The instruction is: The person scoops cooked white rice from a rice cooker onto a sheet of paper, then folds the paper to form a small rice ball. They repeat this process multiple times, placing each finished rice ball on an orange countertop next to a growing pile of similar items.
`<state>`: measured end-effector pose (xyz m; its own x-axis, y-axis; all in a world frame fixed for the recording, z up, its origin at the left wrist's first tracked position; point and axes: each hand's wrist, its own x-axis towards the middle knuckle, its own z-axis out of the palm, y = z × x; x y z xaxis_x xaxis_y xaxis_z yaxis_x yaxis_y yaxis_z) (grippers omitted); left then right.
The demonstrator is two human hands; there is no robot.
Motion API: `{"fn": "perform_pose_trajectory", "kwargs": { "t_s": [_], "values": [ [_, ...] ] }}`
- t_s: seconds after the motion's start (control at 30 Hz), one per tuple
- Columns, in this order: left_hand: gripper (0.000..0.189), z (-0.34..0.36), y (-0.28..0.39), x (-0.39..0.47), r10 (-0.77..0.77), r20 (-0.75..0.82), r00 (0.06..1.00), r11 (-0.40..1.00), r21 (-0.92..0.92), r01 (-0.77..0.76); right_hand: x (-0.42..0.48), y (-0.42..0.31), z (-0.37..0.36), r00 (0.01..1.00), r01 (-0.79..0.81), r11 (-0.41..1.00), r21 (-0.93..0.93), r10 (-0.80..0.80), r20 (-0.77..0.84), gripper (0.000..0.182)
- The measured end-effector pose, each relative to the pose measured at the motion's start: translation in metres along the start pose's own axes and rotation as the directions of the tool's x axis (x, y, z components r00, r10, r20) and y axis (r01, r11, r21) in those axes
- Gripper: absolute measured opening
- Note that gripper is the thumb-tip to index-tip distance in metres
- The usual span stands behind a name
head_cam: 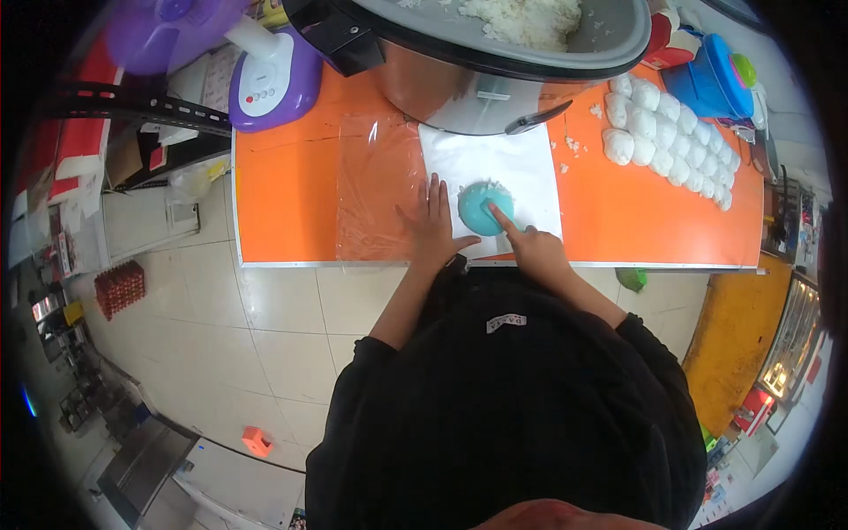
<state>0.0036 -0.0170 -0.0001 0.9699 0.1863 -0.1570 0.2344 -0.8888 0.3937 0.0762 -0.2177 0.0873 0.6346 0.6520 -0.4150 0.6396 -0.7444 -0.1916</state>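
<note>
A round turquoise bowl (478,211), seemingly upside down, sits on a sheet of white paper (530,159) in front of me. Rice grains cling along its far edge. The extended index finger of my right hand (538,250) touches the top of the bowl, while the other fingers look curled; whether they grip anything is hidden. My left hand (434,228) lies flat with its fingers spread, over the left edge of the paper and a clear plastic sheet (374,192). It holds nothing.
A large rice cooker (437,86) with cooked rice (530,20) stands behind the paper on the orange table (285,199). Several white wrapped packets (669,136) lie in rows at right, near a blue container (712,79). A purple fan (275,79) stands at back left.
</note>
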Motion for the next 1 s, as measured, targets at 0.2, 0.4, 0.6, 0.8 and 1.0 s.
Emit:
{"fn": "perform_pose_trajectory", "kwargs": {
  "t_s": [0.2,0.4,0.6,0.8,1.0],
  "values": [
    [0.141,-0.005,0.005,-0.001,-0.066,0.046,0.997,0.998,0.001,0.066,0.018,0.020,0.030,0.920,0.213,0.971,-0.108,-0.236,-0.311,0.079],
    [0.142,-0.011,0.015,0.003,-0.139,0.092,0.986,0.984,0.126,0.127,0.046,0.040,0.024,0.933,0.200,0.973,-0.115,-0.225,-0.280,0.080],
    [0.142,-0.008,0.014,0.003,-0.160,0.111,0.981,0.970,0.202,0.136,0.034,0.048,0.027,0.947,0.167,0.985,-0.052,-0.175,-0.270,0.082],
    [0.144,-0.005,0.014,0.002,-0.128,0.079,0.989,0.970,0.220,0.108,0.045,0.036,0.022,0.956,0.147,0.989,-0.011,-0.145,-0.255,0.083],
    [0.146,-0.007,0.016,0.003,-0.182,0.127,0.975,0.963,0.222,0.151,0.047,0.041,0.040,0.922,0.171,0.985,0.032,-0.148,-0.359,0.079]
  ]
}}
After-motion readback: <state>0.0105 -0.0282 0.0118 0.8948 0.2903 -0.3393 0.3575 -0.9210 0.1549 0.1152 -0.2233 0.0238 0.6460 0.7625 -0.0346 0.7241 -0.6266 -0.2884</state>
